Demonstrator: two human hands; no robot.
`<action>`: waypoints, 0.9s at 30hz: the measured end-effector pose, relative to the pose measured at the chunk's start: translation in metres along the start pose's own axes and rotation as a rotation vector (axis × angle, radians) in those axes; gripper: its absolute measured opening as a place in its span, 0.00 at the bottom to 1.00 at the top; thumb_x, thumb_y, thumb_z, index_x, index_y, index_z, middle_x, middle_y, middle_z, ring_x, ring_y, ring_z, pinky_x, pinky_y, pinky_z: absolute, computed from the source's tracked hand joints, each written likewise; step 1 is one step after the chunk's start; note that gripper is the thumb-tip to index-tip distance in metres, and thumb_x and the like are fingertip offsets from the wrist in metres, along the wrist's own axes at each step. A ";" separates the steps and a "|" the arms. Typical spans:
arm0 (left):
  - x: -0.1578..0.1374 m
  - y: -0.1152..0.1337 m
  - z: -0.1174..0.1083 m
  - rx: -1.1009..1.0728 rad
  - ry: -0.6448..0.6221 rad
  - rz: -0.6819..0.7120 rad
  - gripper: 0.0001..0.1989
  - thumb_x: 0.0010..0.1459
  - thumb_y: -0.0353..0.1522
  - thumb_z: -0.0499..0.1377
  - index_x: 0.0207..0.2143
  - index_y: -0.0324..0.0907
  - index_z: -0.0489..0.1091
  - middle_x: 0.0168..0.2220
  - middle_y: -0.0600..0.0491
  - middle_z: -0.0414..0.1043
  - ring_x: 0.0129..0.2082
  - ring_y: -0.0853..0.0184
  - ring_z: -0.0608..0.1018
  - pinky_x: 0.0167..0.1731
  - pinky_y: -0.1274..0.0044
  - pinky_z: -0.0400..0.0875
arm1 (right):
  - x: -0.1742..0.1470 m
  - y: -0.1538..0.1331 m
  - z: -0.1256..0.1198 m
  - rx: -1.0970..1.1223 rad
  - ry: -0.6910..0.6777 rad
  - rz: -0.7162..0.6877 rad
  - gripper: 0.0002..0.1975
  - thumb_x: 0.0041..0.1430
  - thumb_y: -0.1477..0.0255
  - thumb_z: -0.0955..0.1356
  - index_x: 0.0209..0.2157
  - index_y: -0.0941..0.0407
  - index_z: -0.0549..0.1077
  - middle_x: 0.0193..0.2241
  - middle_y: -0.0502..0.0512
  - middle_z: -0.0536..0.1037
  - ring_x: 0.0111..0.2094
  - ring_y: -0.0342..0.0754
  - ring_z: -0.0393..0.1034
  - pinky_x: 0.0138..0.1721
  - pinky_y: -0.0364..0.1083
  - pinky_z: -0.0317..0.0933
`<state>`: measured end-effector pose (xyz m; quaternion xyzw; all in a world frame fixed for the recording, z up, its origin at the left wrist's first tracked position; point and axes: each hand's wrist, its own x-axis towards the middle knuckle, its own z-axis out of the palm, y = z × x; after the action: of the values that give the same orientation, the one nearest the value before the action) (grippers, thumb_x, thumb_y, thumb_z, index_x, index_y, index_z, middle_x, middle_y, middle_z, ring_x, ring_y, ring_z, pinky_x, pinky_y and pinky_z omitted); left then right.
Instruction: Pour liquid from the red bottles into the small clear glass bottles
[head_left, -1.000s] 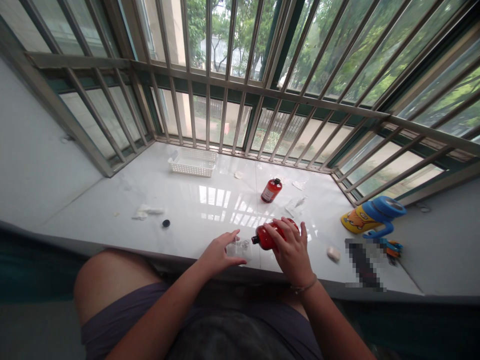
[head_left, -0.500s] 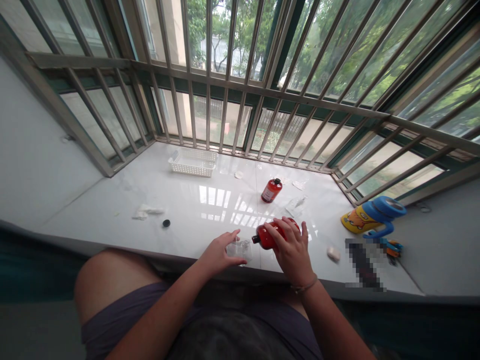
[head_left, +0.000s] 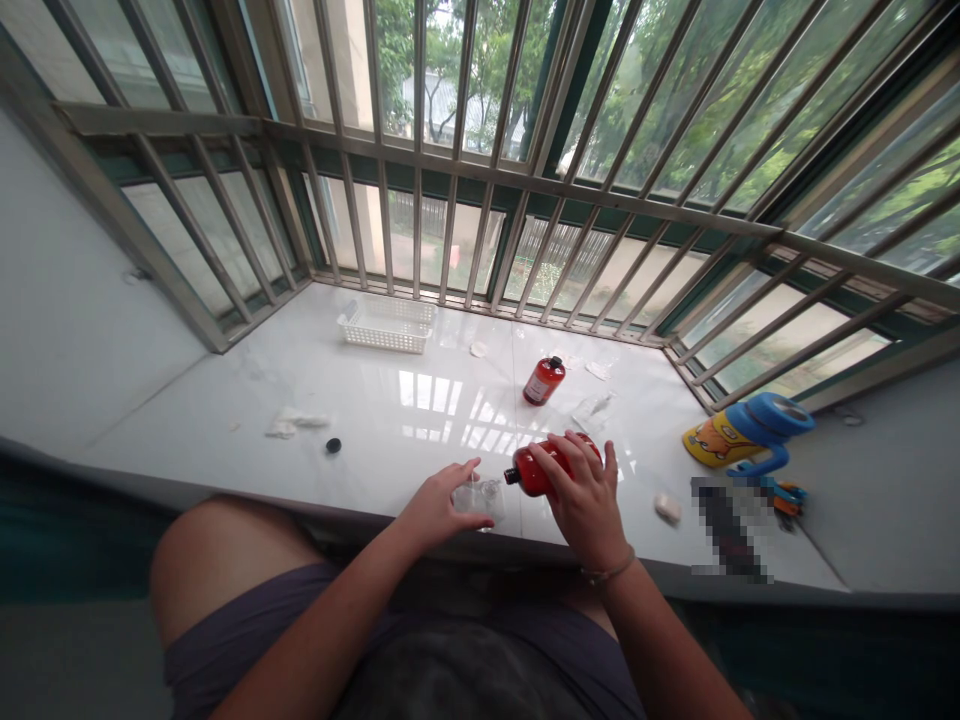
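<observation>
My right hand is wrapped round a red bottle, tipped on its side with its dark neck pointing left. Thumb and fingers of my left hand curve round a small clear container at the counter's front edge. The bottle's mouth is just right of this container and slightly above it; whether liquid flows I cannot tell. A black cap lies to the left of my hands. Behind the held bottle, a second red bottle with a black top and a pale label stands upright.
A white perforated basket sits near the barred window. Crumpled white material lies on the left, clear plastic behind my right hand. At right are a blue and yellow flask, a pale lump and a blurred-out dark object.
</observation>
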<state>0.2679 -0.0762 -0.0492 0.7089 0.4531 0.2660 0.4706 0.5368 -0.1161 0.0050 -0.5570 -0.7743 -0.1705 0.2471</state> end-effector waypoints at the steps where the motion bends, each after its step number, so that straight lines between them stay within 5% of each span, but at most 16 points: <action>1: 0.000 0.000 0.000 0.001 0.004 0.002 0.51 0.46 0.45 0.78 0.71 0.49 0.66 0.58 0.48 0.79 0.48 0.56 0.81 0.58 0.64 0.76 | 0.000 0.000 0.000 0.000 0.000 -0.001 0.26 0.68 0.75 0.70 0.65 0.43 0.72 0.63 0.57 0.75 0.68 0.61 0.64 0.76 0.70 0.34; 27: 0.000 0.001 -0.002 -0.016 -0.005 -0.038 0.51 0.46 0.44 0.78 0.71 0.49 0.66 0.59 0.49 0.78 0.50 0.54 0.81 0.55 0.66 0.77 | 0.003 0.003 0.000 -0.021 0.015 -0.028 0.26 0.68 0.76 0.69 0.64 0.43 0.73 0.63 0.57 0.75 0.69 0.61 0.64 0.76 0.72 0.33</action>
<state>0.2666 -0.0756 -0.0472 0.6970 0.4632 0.2586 0.4825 0.5384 -0.1127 0.0071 -0.5473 -0.7784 -0.1863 0.2446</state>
